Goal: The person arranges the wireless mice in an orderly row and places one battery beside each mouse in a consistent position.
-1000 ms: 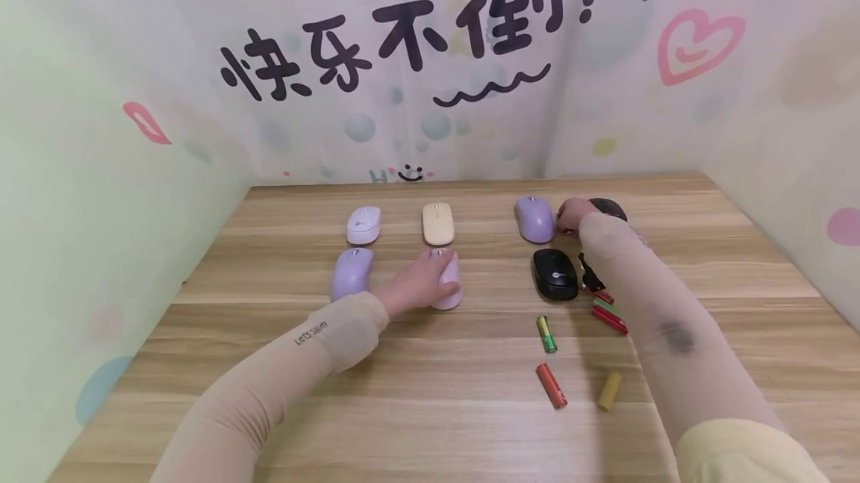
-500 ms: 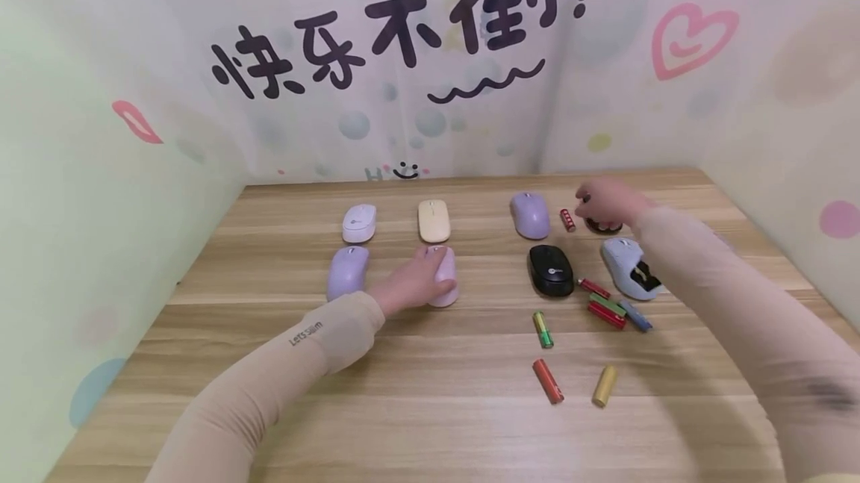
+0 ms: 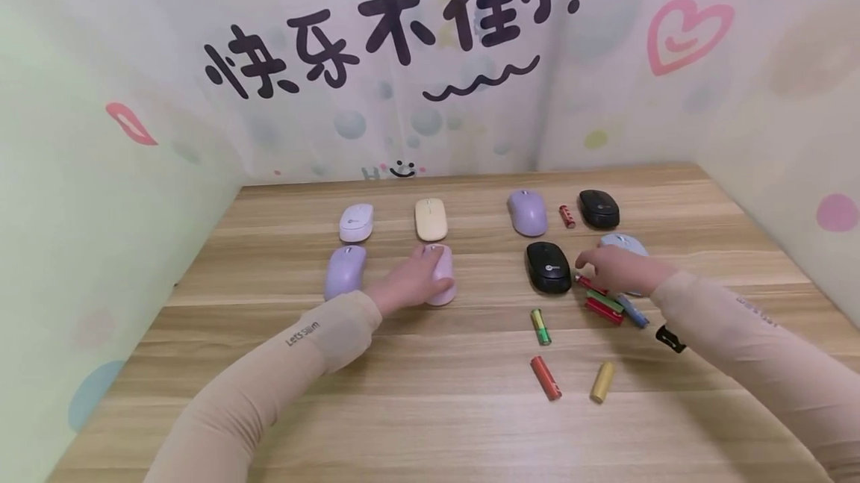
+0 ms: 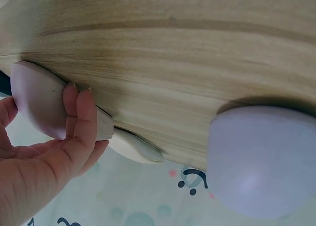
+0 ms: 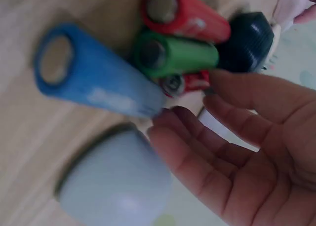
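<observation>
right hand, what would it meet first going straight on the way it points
The right hand would likely meet the nearer black mouse; depth is unclear, so the batteries near the hand might come first.

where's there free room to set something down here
Bare tabletop lies between the pink mouse and the nearer black mouse, with a larger patch between the left sleeve and the orange battery. It's crowded by the right grip, where the green battery, blue battery and light blue mouse sit close together.

Shows bare left hand [image 4: 49, 167] gripping smooth, rounded pale-pink plastic mouse [image 4: 39, 100] on light wood-grain tabletop [image 4: 163, 58]; shows slim cream mouse [image 4: 131, 145] just beyond, plump lilac plastic mouse [image 4: 261, 162] well apart at right.
</observation>
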A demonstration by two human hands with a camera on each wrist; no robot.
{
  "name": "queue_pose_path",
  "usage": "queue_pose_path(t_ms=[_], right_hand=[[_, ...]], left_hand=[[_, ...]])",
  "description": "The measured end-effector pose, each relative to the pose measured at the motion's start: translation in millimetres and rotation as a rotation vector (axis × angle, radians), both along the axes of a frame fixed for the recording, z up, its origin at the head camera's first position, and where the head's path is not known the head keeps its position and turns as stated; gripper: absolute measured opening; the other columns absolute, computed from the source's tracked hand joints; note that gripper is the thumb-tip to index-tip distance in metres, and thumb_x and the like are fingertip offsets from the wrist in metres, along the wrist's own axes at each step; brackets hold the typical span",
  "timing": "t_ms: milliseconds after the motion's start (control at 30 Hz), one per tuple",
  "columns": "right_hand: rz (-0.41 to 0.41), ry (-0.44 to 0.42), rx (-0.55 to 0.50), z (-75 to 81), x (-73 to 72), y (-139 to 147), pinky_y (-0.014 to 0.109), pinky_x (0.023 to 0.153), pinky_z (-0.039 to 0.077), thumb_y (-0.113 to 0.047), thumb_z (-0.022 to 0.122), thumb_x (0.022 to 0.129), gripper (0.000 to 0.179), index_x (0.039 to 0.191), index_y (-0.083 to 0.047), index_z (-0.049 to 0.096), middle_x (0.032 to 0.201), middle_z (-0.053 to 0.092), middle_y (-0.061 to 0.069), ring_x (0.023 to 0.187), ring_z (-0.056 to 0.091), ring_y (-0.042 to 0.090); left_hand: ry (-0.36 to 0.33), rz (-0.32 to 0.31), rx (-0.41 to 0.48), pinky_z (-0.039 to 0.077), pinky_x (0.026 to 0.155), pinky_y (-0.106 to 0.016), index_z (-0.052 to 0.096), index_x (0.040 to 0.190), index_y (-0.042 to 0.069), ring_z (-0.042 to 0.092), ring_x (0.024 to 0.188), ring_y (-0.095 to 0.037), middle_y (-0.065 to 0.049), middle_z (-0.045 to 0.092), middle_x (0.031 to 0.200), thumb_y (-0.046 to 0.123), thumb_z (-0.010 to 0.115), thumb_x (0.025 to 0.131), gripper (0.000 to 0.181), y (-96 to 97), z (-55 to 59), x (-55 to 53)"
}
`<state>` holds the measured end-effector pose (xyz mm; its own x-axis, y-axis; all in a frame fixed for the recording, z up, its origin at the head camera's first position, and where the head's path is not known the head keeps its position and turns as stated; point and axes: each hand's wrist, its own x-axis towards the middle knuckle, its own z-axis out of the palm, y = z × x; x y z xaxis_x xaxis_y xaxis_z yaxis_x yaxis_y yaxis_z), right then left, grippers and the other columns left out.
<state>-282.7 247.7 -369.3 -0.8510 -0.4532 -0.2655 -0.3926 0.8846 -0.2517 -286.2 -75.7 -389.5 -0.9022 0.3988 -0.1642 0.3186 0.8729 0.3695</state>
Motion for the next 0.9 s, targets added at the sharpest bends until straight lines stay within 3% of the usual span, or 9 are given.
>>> queue_pose_path(t_ms=[167,567,900], right_hand=[[0.02,0.061,-0.019,-8.4,2.3,0,0.031,0.062,0.047,0.001,0.061,0.08,0.024,0.104,0.006,0.06,0.091,0.064,0.015,0.07,0.054,0.017],[-0.022,0.02,-0.015,-11.3,3.4,-2,0.03,0.062,0.047,0.007,0.058,0.076,0.031,0.107,0.006,0.059,0.089,0.064,0.013,0.068,0.053,0.016],[-0.152,0.036,-0.099,11.9,-20.1,-7,0.03,0.055,0.045,0.005,0.055,0.077,0.035,0.112,0.008,0.056,0.085,0.063,0.015,0.062,0.054,0.017]], left_hand=[[0.002,-0.001,-0.009,0.034,0.102,-0.046,0.028,0.143,0.004,0.035,0.127,-0.039,-0.029,0.022,0.144,0.036,0.054,0.09,0.067,-0.5,-0.1,0.0],[-0.001,-0.011,0.008,0.034,0.102,-0.045,0.029,0.142,0.003,0.037,0.127,-0.039,-0.029,0.023,0.143,0.036,0.054,0.09,0.066,-0.3,0.4,0.3],[-0.024,0.007,0.006,0.034,0.102,-0.045,0.027,0.143,0.004,0.037,0.127,-0.038,-0.028,0.022,0.144,0.036,0.054,0.09,0.067,0.9,2.6,0.6]])
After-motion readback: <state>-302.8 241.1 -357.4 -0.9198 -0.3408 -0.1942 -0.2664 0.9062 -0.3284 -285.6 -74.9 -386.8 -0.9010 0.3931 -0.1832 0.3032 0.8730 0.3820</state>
